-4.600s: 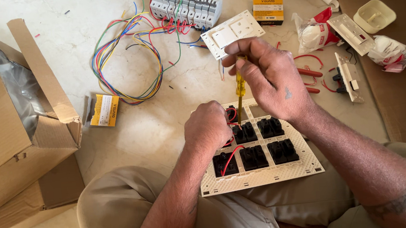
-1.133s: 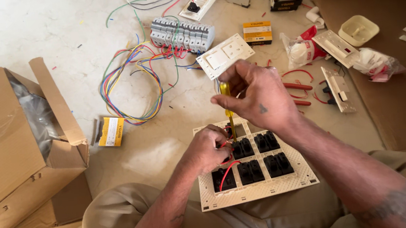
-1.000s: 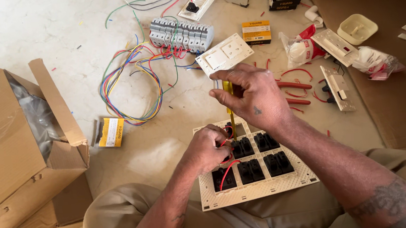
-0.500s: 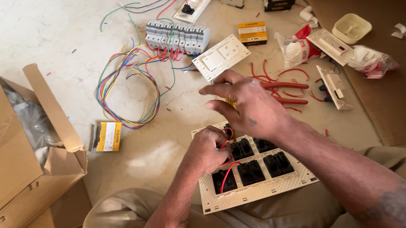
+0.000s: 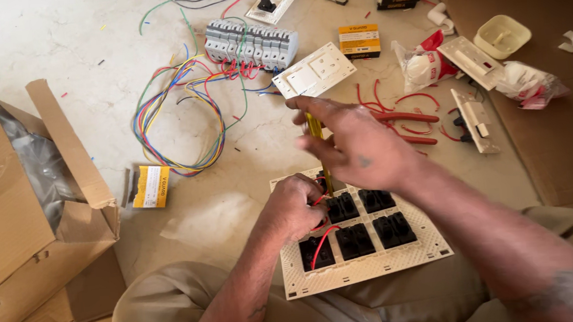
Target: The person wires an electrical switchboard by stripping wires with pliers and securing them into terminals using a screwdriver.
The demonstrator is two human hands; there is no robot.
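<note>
A cream switch plate (image 5: 405,257) with several black switch modules lies face down across my lap. My left hand (image 5: 292,207) pinches a red wire (image 5: 318,242) at the plate's upper left module. Above it, my right hand (image 5: 353,145) grips a yellow-handled screwdriver (image 5: 316,132), held upright with its tip down at that same module. Both hands sit close together over the plate's top left corner.
An open cardboard box (image 5: 21,205) stands at left. On the floor ahead lie a coil of coloured wires (image 5: 179,118), a row of grey circuit breakers (image 5: 252,44), a white switch plate (image 5: 313,70), red pliers (image 5: 410,117), small yellow boxes (image 5: 151,186), plastic bags and fittings at right.
The view has tilted a little, so the floor items sit higher and further left. My right hand has dropped lower on the screwdriver and turned; the left hand stays on the red wire.
</note>
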